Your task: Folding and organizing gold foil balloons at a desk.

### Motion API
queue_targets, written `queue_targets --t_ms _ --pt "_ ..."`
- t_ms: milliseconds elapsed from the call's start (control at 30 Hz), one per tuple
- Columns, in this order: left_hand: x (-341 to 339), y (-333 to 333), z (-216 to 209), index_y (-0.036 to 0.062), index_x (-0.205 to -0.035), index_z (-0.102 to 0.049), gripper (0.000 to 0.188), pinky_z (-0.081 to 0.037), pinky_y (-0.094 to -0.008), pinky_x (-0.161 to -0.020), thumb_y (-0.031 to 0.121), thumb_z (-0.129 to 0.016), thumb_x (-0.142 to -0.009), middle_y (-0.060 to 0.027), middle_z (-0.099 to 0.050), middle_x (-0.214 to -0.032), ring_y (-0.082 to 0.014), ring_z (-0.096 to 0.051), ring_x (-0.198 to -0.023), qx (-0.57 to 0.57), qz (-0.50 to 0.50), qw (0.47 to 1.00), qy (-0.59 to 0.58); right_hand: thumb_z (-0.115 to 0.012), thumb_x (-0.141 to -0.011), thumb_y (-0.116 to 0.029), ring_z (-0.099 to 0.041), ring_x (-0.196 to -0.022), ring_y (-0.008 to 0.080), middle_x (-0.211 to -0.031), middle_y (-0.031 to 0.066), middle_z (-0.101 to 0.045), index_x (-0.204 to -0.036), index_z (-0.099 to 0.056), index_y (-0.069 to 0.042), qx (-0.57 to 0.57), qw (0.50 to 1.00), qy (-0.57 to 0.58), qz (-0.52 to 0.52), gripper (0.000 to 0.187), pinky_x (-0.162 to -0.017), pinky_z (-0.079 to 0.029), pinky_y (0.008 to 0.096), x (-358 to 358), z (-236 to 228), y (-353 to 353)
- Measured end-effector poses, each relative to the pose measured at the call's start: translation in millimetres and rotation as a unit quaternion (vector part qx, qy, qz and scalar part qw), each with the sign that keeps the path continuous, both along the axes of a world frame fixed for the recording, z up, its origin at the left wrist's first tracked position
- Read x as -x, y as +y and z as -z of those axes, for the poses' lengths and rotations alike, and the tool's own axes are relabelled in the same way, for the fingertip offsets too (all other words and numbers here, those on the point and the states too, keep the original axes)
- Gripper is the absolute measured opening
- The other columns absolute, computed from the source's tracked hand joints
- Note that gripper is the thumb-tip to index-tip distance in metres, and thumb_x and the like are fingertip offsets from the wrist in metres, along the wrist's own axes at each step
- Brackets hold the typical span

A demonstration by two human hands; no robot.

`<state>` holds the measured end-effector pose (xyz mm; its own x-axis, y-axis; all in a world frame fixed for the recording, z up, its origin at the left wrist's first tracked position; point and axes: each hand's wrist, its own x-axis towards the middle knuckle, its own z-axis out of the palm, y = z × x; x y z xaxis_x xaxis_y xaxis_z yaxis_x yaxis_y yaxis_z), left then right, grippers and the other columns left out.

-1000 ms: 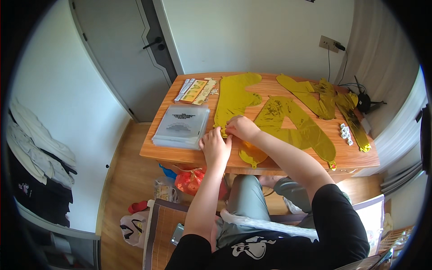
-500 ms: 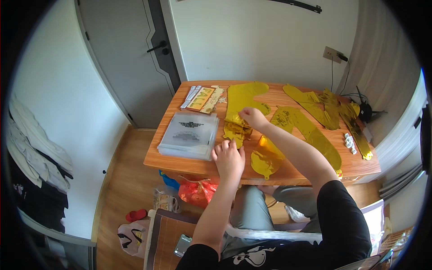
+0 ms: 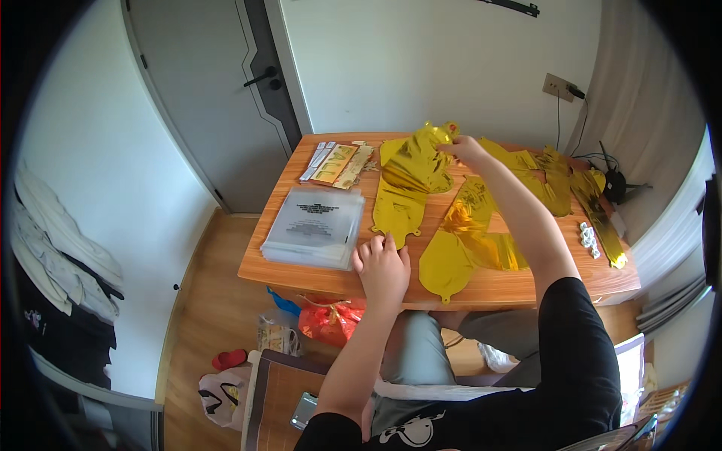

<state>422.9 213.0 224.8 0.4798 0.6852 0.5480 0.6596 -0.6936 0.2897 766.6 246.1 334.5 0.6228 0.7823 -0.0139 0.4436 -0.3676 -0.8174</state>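
Observation:
A flat gold foil balloon point(image 3: 398, 207) lies lengthwise at the middle of the table, its far part lifted and creased. My right hand point(image 3: 468, 150) pinches that raised far part near its edge. At the near end, my left hand point(image 3: 382, 267) has its curled fingertips on the balloon's tabbed edge, holding it against the table. To the right is another gold foil balloon point(image 3: 447, 267), bent and shiny, under my right forearm. More gold foil balloons point(image 3: 556, 177) lie flat and crumpled at the far right.
A stack of clear plastic sleeves point(image 3: 314, 225) lies left of my left hand, with printed cards point(image 3: 335, 163) behind it. A coil of white string point(image 3: 589, 239) and a black device with cables point(image 3: 613, 184) are at the right. A red bag point(image 3: 329, 322) sits below the table's front edge.
My right hand has moved away and to the right, drawing the balloon's folded end outward and up. The left hand stays at the near end. The balloon on the right has shifted and creased.

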Motion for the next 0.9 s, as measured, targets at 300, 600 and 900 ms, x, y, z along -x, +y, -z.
queue_targets --t_ms 300,600,900 --pt "-2.4 -6.3 1.2 0.0063 -0.120 -0.072 0.039 -0.033 -0.0479 -0.110 0.033 -0.069 -0.093 -0.0075 -0.064 -0.114 -0.0274 -0.056 -0.116 -0.009 -0.010 1.000 0.007 -0.082 -0.090 -0.033 -0.057 -0.061 0.0131 -0.079 0.0036 -0.060 -0.096 -0.065 -0.004 -0.202 0.935 0.176 0.232 0.034 -0.051 -0.044 0.0310 -145.5 6.7 -67.6" --pt "9.2 1.7 8.4 0.0092 -0.109 -0.072 0.030 -0.040 -0.0490 -0.102 0.030 -0.073 -0.088 -0.0072 -0.065 -0.113 -0.0291 -0.058 -0.114 0.003 -0.022 0.999 -0.030 -0.062 -0.102 -0.038 -0.069 -0.112 0.0313 -0.118 0.0166 -0.074 -0.137 -0.060 0.002 -0.198 0.898 -0.227 0.320 0.053 -0.097 -0.054 0.0387 -226.8 -60.2 -135.1" --pt "2.3 -2.5 2.1 0.0080 -0.124 -0.062 0.045 -0.040 -0.0533 -0.101 0.033 -0.073 -0.088 -0.0126 -0.063 -0.116 -0.0327 -0.058 -0.116 0.021 -0.019 0.999 -0.043 -0.061 -0.094 -0.005 -0.069 -0.102 0.0282 -0.110 0.0141 -0.072 -0.115 -0.073 -0.004 -0.088 0.837 -0.520 -0.149 0.024 -0.088 -0.055 0.0395 -38.9 -88.2 -237.7"
